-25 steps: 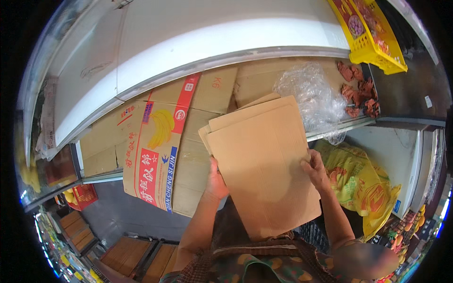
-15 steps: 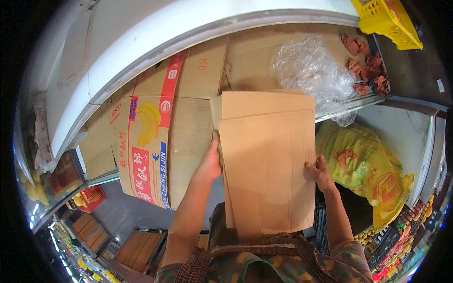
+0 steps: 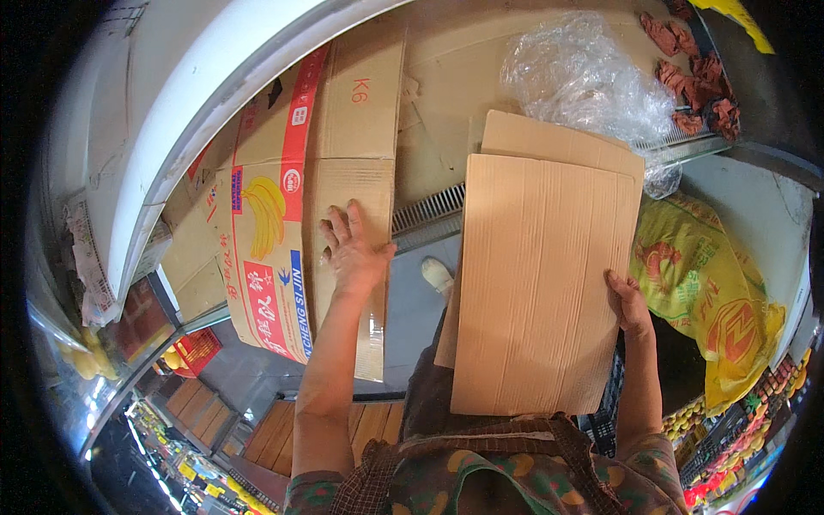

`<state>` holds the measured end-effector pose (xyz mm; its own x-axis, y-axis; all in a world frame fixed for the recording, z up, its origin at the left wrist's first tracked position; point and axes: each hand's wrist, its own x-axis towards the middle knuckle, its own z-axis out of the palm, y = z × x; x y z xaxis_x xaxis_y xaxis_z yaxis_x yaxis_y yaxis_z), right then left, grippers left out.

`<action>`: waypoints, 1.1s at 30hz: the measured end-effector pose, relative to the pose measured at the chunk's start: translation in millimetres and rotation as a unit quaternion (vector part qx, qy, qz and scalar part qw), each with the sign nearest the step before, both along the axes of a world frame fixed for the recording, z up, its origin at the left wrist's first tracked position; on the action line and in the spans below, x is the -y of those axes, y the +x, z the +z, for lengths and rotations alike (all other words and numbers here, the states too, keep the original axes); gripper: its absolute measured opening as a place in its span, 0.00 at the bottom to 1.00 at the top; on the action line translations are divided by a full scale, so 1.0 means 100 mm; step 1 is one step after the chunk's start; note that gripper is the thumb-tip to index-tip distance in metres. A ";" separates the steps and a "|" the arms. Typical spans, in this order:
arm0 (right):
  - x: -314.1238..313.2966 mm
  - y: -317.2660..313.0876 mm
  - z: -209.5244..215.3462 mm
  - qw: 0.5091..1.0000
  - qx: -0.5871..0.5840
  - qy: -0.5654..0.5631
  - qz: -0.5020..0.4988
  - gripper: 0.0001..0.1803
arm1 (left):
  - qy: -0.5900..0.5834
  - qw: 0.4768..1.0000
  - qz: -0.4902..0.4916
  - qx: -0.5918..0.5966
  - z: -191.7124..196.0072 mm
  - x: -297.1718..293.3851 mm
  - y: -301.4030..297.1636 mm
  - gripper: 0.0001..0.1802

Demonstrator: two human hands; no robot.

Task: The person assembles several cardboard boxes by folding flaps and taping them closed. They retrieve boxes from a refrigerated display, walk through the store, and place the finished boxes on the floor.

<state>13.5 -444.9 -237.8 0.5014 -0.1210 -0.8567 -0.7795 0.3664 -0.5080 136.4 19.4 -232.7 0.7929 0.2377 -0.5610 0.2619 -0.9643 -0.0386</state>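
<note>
My right hand (image 3: 631, 300) grips the right edge of a small stack of plain brown cardboard sheets (image 3: 545, 283), its thumb on top. The sheets sit slightly fanned in front of my body. My left hand (image 3: 354, 249), fingers spread, is over a large flattened banana carton (image 3: 275, 215) printed with yellow bananas, a red stripe and a blue strip. It appears to touch the carton's plain right-hand panel. The carton lies on the shelf and its near end juts out past the shelf's edge.
Crumpled clear plastic wrap (image 3: 592, 77) and scraps of reddish-brown paper (image 3: 699, 77) lie on the shelf beyond the sheets. A yellow printed sack (image 3: 704, 292) stands at the right. A curved white panel (image 3: 184, 103) borders the far left. Wooden slats (image 3: 279, 438) and a red basket (image 3: 196, 352) are below.
My left hand has let go of the cardboard sheets and moved left onto the banana carton. My right hand has carried the sheets to the right. The view has shifted a little.
</note>
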 end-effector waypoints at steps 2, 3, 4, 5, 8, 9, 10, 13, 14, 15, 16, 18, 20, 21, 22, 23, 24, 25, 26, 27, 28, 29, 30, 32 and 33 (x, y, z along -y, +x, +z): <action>0.01 0.01 -0.02 0.999 -0.026 0.005 0.027 0.20 | 0.015 1.000 -0.014 -0.015 -0.01 -0.04 0.00 0.62; 0.00 0.02 -0.03 0.999 -0.016 0.033 0.017 0.22 | 0.014 0.999 -0.019 -0.030 -0.01 -0.06 0.00 0.61; 0.00 0.03 -0.04 0.999 -0.011 0.039 0.019 0.22 | 0.015 0.999 -0.028 -0.031 -0.01 -0.09 0.00 0.61; -0.01 0.04 -0.06 0.999 -0.007 0.046 0.022 0.22 | 0.002 0.999 -0.040 -0.023 -0.01 -0.13 -0.01 0.60; -0.05 0.07 -0.13 0.998 0.001 0.061 0.033 0.22 | 0.003 0.997 -0.074 -0.011 -0.11 -0.20 -0.09 0.61; -0.06 0.07 -0.15 0.996 0.005 0.080 0.036 0.22 | 0.019 0.995 -0.094 -0.010 -0.18 -0.19 -0.14 0.59; -0.07 0.08 -0.18 0.997 -0.006 0.066 0.042 0.23 | 0.055 0.992 -0.109 0.006 -0.25 -0.16 -0.18 0.57; -0.10 0.10 -0.20 0.997 -0.019 0.064 0.047 0.23 | 0.151 0.977 -0.153 0.008 -0.38 -0.01 -0.28 0.53; -0.10 0.12 -0.19 0.997 -0.013 0.062 0.045 0.24 | 0.169 0.973 -0.157 -0.022 -0.36 0.04 -0.29 0.53; -0.12 0.14 -0.18 0.995 0.008 0.085 0.046 0.24 | 0.180 0.968 -0.173 -0.004 -0.29 0.06 -0.29 0.53; -0.13 0.16 -0.16 0.997 -0.008 0.066 0.049 0.24 | 0.138 0.971 -0.188 0.047 -0.17 0.07 -0.26 0.54; -0.18 0.25 -0.10 0.995 -0.019 0.079 0.063 0.24 | 0.069 0.978 -0.185 0.063 0.18 -0.02 -0.18 0.55; -0.27 0.38 -0.05 0.990 -0.006 0.102 0.100 0.25 | 0.011 0.991 -0.120 0.060 0.57 -0.18 -0.07 0.56; -0.32 0.46 -0.02 0.987 -0.007 0.104 0.119 0.25 | -0.005 0.995 -0.085 0.050 0.74 -0.28 -0.01 0.55; -0.39 0.54 0.00 0.983 0.022 0.126 0.135 0.25 | -0.030 0.994 -0.075 0.074 0.87 -0.38 0.06 0.55; -0.47 0.63 0.02 0.978 0.042 0.137 0.151 0.25 | -0.059 0.990 -0.088 0.094 0.95 -0.45 0.13 0.54; -0.55 0.72 0.04 0.973 0.062 0.148 0.166 0.24 | -0.113 0.973 -0.127 0.155 1.01 -0.53 0.19 0.54; -0.61 0.83 0.04 0.959 0.079 0.169 0.214 0.23 | -0.150 0.962 -0.137 0.180 1.04 -0.58 0.23 0.51; -0.68 0.91 0.05 0.953 0.081 0.178 0.230 0.22 | -0.186 0.970 -0.093 0.123 1.07 -0.63 0.27 0.49; -0.74 0.98 0.05 0.948 0.088 0.184 0.243 0.22 | -0.203 0.967 -0.112 0.109 1.09 -0.67 0.29 0.46; -0.80 1.05 0.05 0.939 0.102 0.203 0.257 0.21 | -0.186 0.971 -0.103 0.111 1.11 -0.68 0.31 0.46; -0.84 1.12 0.04 0.933 0.096 0.194 0.288 0.21 | -0.176 0.957 -0.166 0.159 1.16 -0.70 0.31 0.45; -0.88 1.18 0.04 0.936 0.067 0.167 0.303 0.21 | -0.136 0.954 -0.172 0.204 1.19 -0.69 0.32 0.45; -0.96 1.27 0.05 0.931 0.034 0.142 0.335 0.21 | -0.205 0.962 -0.022 0.177 1.34 -0.67 0.30 0.46; -1.01 1.30 0.07 0.931 0.040 0.128 0.341 0.20 | -0.198 0.961 0.008 0.190 1.41 -0.67 0.29 0.47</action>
